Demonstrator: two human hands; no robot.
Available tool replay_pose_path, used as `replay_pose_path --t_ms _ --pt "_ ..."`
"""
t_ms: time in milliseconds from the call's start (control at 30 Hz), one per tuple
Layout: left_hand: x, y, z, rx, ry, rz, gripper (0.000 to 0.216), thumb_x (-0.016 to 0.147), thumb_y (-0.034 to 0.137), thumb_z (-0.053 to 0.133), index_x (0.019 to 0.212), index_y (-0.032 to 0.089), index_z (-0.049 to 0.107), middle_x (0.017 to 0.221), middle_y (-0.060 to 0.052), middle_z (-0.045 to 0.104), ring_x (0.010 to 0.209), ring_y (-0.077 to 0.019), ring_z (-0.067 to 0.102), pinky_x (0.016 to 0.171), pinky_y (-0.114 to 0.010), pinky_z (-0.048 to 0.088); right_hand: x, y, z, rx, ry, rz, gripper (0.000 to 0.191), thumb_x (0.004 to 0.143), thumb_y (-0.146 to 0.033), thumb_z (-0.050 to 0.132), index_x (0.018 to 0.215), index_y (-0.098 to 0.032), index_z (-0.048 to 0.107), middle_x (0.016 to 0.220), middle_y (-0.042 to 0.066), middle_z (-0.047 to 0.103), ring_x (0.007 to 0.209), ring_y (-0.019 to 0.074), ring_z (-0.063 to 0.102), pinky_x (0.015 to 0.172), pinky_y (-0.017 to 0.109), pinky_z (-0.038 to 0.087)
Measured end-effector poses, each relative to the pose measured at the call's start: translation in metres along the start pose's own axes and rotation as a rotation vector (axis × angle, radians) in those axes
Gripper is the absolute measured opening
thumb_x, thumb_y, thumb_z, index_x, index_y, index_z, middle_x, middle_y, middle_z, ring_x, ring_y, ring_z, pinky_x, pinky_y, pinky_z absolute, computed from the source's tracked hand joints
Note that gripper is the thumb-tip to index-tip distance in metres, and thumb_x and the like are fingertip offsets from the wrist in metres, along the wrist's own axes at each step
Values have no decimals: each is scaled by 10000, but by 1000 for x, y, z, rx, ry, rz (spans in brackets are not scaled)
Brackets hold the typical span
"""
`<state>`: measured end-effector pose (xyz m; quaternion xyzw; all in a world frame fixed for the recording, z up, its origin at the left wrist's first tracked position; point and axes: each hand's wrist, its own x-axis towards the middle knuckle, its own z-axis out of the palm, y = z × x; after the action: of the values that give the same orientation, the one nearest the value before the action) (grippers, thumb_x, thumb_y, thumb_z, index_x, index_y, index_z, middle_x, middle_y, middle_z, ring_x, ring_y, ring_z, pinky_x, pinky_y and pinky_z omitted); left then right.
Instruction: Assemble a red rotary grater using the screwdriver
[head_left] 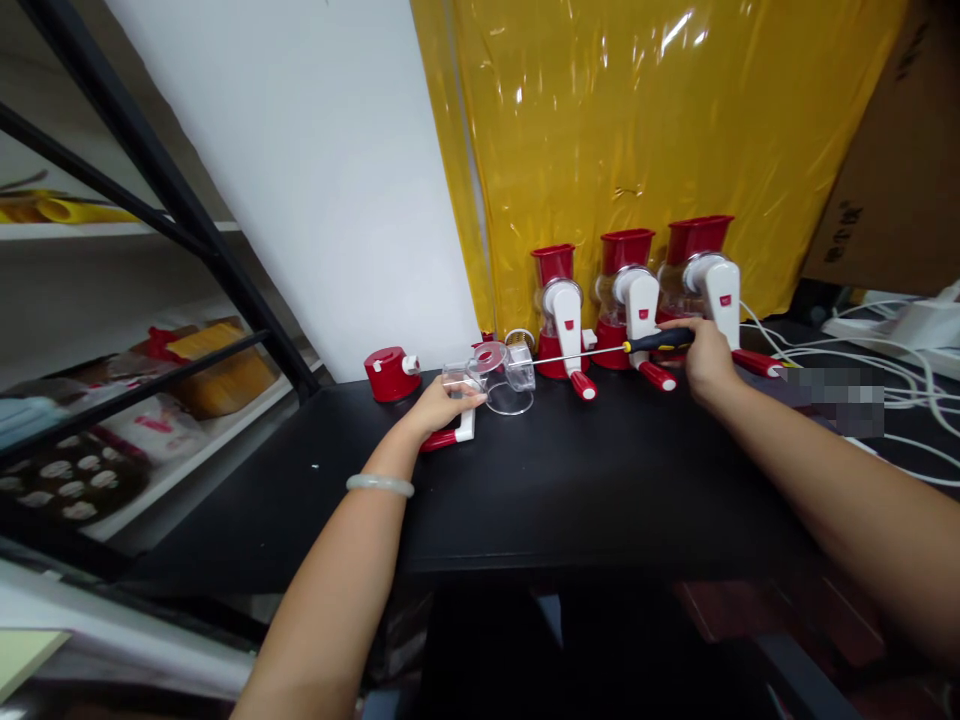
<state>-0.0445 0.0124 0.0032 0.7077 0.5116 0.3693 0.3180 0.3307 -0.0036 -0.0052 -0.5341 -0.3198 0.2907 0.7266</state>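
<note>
My right hand (706, 358) is wrapped round the black and yellow handle of a screwdriver (660, 341). Its long shaft points left, and the tip meets the right end of a clear plastic grater body (510, 395). My left hand (442, 405) grips that clear body from its left side, fingers over the top. Just below the left hand, a white crank with a red handle (442, 438) shows, partly hidden by the hand. A red round base (392, 373) with a white knob rests to the left of it.
Behind stand three red and white rotary graters (568, 325) with cranks. White cables (862, 365) and a power strip (930, 325) lie at the right. A white panel and yellow film (660, 120) line the back. A black-framed shelf (217, 265) borders the black table (570, 500) on the left.
</note>
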Motion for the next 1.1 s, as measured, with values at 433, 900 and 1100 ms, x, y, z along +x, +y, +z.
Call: replay_pose_path --t_ms 433,900,1100 --pt "5 -10 0 2 -6 50 202 653 353 825 668 183 715 985 -94 746 1021 -269 649 983 -408 464 10 13 -4 -81 -51 -166 264 955 -352 527 779 -170 600 441 -45 464 311 90 417 328 185 344" --pt "10 -18 -1 73 -4 121 236 657 396 816 668 187 705 968 -95 735 1034 -269 641 1013 -417 454 9 10 -1 51 -15 -80 110 897 -158 508 834 -163 598 622 -33 578 382 79 515 383 189 456" --pt "9 -18 -3 189 50 62 246 670 418 808 741 194 735 1177 -121 659 1148 -282 585 1080 -445 412 6 8 -3 -103 -49 -98 339 996 -316 414 758 -161 600 419 -27 475 331 100 451 352 182 380"
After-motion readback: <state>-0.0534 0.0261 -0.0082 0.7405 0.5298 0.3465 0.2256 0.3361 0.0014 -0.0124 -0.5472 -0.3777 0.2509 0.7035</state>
